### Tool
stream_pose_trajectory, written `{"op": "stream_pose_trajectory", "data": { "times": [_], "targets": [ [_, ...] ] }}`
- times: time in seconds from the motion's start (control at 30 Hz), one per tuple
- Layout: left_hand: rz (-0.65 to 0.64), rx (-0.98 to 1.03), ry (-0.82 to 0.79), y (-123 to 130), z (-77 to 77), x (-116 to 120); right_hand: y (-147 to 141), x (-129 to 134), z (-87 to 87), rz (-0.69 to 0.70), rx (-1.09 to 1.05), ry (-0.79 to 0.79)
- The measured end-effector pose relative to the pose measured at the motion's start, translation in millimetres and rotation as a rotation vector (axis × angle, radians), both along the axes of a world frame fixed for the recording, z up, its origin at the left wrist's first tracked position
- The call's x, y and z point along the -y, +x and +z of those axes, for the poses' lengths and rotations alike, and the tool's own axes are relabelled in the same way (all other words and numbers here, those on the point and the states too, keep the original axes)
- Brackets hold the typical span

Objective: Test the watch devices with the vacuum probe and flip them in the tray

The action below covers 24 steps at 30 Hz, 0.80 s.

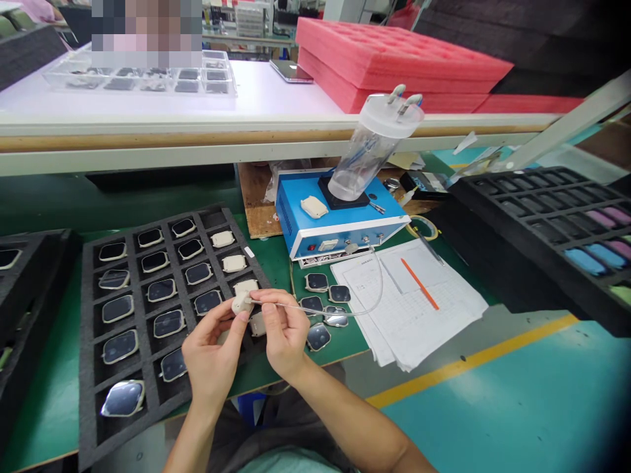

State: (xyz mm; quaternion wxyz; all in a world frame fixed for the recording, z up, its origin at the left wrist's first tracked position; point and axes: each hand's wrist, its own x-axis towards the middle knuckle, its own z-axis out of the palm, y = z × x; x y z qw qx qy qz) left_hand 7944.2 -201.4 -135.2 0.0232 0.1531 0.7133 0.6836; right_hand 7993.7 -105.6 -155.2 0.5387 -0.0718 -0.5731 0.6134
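My left hand (214, 351) pinches a small beige rounded part (240, 303) above the right column of a black foam tray (152, 401). My right hand (284, 338) grips a thin clear tube (315, 313) near its end, which meets the beige part; my fingertips hide the exact contact. The tube curves back to the front of a blue box-shaped device (340, 230). Watch faces with dark screens fill much of the tray, such as a tilted watch (123, 398) at its near corner. Beige watch-shaped pieces (233, 263) lie in its right column.
Several loose watch faces (318, 336) lie right of my hands. Beyond them are paper sheets (389, 295) with an orange stick (419, 284). A clear cylinder (359, 154) leans on the blue device. Another foam tray (552, 243) stands at right; a shelf edge (172, 156) crosses behind.
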Motion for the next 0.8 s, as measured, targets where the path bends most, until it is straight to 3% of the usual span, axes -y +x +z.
{"op": "stream_pose_trajectory", "data": {
  "times": [0.8],
  "targets": [
    [-0.003,0.001,0.022,0.6,-1.5,0.3,0.2,0.4,-1.2,0.030,-0.015,-0.025]
  ]
}}
